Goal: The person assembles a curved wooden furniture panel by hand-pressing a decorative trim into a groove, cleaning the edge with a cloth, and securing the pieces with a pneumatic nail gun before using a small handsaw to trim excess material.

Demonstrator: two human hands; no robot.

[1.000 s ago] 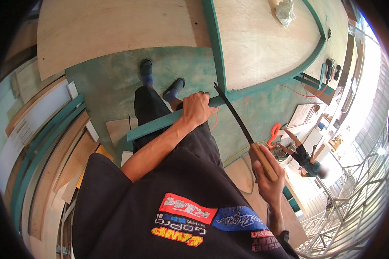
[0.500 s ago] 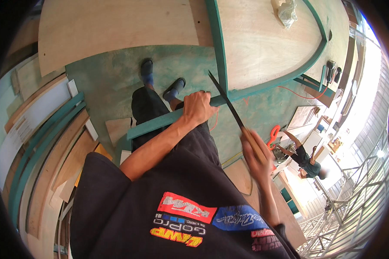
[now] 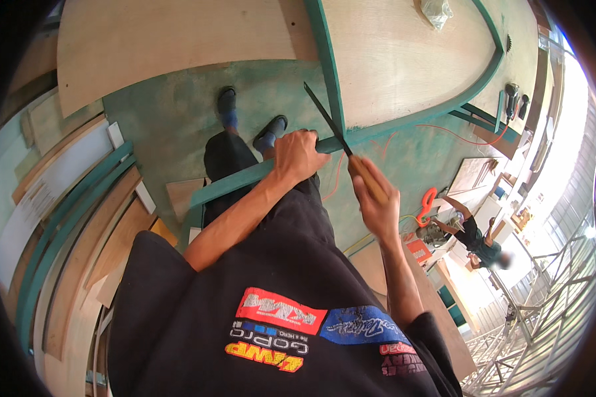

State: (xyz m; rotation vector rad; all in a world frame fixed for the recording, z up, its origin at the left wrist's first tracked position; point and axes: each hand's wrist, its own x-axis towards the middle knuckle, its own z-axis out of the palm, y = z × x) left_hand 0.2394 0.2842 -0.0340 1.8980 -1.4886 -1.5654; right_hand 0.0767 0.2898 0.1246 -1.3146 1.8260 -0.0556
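Observation:
My right hand (image 3: pixel 379 206) grips the wooden handle of a narrow, dark-bladed handsaw (image 3: pixel 327 118). The blade slants up to the left and lies across the green strip at the corner of the green-edged panel frame. My left hand (image 3: pixel 299 156) is closed over the long green wooden strip (image 3: pixel 235 183), just left of the blade. Past the blade, the green edging (image 3: pixel 430 122) curves around the pale panel (image 3: pixel 404 73). Dark specks lie on the panel by the corner. The underside of my left-hand grip is hidden.
A clear plastic bag (image 3: pixel 437 12) lies on the panel. A black power tool (image 3: pixel 511 99) with an orange cord (image 3: pixel 467 137) is at the right. Boards and green strips (image 3: pixel 76 218) stack at the left. A person (image 3: pixel 480 245) stands in the right background.
My right hand has moved up and left, sliding the saw further across the corner toward the far left. My left hand keeps its hold on the strip.

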